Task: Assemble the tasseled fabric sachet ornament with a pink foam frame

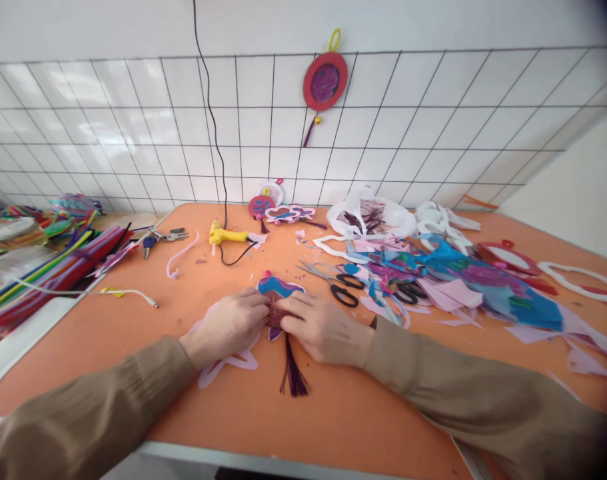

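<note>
Near the table's front, a blue and purple paper ornament with a white edge lies between my two hands. My left hand closes its fingers on the ornament's left side. From the other side, the bent fingers of my right hand press on its middle, where something brownish shows between the fingertips; its kind is unclear. A dark purple tassel hangs from the lower end toward me. Under and beside my left wrist lies a pale pink paper cutout, partly covered. My fingers hide much of the ornament.
Scissors lie right of my hands, beside piled paper scraps. A yellow glue gun with a cord, keys and a white cable are on the left. Finished ornaments lean at the tiled wall; another ornament hangs above.
</note>
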Demonstrator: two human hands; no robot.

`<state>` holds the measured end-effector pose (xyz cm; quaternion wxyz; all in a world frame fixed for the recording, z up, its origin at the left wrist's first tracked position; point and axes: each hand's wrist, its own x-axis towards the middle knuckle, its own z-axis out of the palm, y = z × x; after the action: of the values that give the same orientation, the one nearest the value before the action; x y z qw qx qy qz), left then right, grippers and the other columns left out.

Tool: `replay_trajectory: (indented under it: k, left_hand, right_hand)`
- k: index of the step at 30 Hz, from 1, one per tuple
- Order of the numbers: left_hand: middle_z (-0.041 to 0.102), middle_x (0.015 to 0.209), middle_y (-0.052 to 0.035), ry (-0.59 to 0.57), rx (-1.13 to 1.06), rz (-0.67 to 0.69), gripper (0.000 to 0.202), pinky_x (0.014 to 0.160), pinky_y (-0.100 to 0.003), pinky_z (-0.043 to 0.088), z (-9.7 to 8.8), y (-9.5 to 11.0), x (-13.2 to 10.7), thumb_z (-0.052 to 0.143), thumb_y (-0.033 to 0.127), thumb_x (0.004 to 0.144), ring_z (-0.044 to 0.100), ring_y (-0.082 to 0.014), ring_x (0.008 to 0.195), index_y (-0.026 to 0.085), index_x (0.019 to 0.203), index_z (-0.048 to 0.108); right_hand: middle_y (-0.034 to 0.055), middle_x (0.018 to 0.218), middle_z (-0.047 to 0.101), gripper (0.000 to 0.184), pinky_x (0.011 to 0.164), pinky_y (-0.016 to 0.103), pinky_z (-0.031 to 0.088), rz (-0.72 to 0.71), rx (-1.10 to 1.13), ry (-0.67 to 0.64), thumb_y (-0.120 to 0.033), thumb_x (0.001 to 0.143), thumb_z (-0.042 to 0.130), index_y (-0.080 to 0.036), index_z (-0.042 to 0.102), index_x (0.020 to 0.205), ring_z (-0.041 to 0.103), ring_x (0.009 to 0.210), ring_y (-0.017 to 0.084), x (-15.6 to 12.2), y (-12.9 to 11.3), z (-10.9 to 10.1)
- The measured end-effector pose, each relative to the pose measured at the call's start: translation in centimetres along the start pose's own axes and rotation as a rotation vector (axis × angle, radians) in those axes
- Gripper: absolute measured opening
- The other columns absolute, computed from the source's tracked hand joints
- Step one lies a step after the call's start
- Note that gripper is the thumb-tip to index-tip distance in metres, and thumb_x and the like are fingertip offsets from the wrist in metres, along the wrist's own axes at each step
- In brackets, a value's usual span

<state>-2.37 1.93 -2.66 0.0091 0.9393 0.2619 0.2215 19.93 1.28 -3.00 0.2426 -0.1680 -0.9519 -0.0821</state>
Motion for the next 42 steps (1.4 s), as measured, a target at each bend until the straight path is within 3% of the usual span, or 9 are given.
replay_trajectory:
  k: [4,10,17,24,30,35,38,42]
  left_hand:
    - [0.067,0.086,-0.0078,0.005,0.012,0.021,0.024,0.08,-0.031,0.056,0.0,-0.1,0.1,0.045,0.009,0.091,0.064,-0.0192,0.092,0.017,0.077,0.064]
    - [0.066,0.083,-0.0072,0.01,0.016,0.052,0.027,0.079,-0.031,0.055,-0.2,-0.1,0.3,0.043,0.01,0.093,0.064,-0.0187,0.089,0.017,0.076,0.063]
    - [0.066,0.085,-0.0074,-0.027,-0.009,0.02,0.027,0.078,-0.03,0.055,-0.4,-0.1,0.1,0.041,0.01,0.093,0.063,-0.0179,0.087,0.017,0.078,0.062]
    - [0.067,0.099,-0.0091,-0.13,-0.06,-0.006,0.016,0.087,-0.033,0.054,-1.2,0.2,-0.2,0.048,0.015,0.092,0.062,-0.0203,0.099,0.018,0.091,0.063]
    - [0.067,0.108,-0.0105,-0.14,-0.07,-0.03,0.011,0.089,-0.033,0.053,-1.6,0.5,-0.5,0.053,0.021,0.092,0.062,-0.0216,0.105,0.019,0.097,0.063]
    - [0.068,0.107,-0.0089,-0.082,-0.099,-0.106,0.016,0.091,-0.033,0.053,-1.7,1.2,-0.1,0.049,0.024,0.095,0.062,-0.0201,0.106,0.02,0.101,0.064]
    - [0.068,0.115,-0.011,-0.063,-0.125,-0.063,0.022,0.097,-0.038,0.051,-1.5,1.9,0.2,0.056,0.032,0.092,0.059,-0.0244,0.114,0.019,0.108,0.064]
    - [0.065,0.123,-0.0126,-0.051,-0.136,-0.046,0.026,0.102,-0.043,0.047,-1.1,2.3,0.2,0.062,0.032,0.087,0.056,-0.0285,0.12,0.017,0.108,0.064]
  right_hand:
    - [0.0119,0.098,0.065,0.017,0.078,0.035,0.049,0.004,0.001,0.037,-0.014,0.092,0.047,-0.013,0.063,0.088,0.053,0.09,0.02,0.1,0.3,-0.1]
    - [0.0096,0.103,0.068,0.025,0.09,0.036,0.048,-0.062,0.054,0.036,-0.008,0.091,0.045,-0.013,0.064,0.106,0.054,0.103,0.02,0.0,0.3,0.2]
    - [0.0127,0.096,0.066,0.017,0.085,0.037,0.05,-0.031,0.099,0.002,-0.008,0.085,0.047,-0.013,0.063,0.089,0.056,0.099,0.02,-0.2,0.6,0.4]
    - [0.0074,0.102,0.069,0.012,0.087,0.039,0.046,-0.089,0.291,0.013,-0.01,0.075,0.052,-0.017,0.059,0.082,0.058,0.097,0.02,0.0,-0.1,-0.1]
    - [0.0085,0.106,0.069,0.026,0.088,0.042,0.047,-0.115,0.372,0.123,-0.011,0.078,0.053,-0.018,0.06,0.101,0.06,0.1,0.021,0.3,-0.5,-0.3]
    - [0.0098,0.103,0.068,0.026,0.083,0.039,0.053,0.019,0.338,0.21,-0.008,0.081,0.053,-0.017,0.061,0.104,0.061,0.097,0.021,0.3,-0.4,-0.2]
    - [0.0101,0.103,0.068,0.026,0.081,0.037,0.056,0.167,0.333,0.238,-0.008,0.085,0.05,-0.019,0.062,0.105,0.062,0.093,0.019,0.2,-0.3,-0.1]
    - [0.0093,0.104,0.068,0.027,0.084,0.035,0.058,0.241,0.327,0.27,-0.006,0.086,0.049,-0.021,0.063,0.105,0.064,0.095,0.019,0.2,-0.4,-0.3]
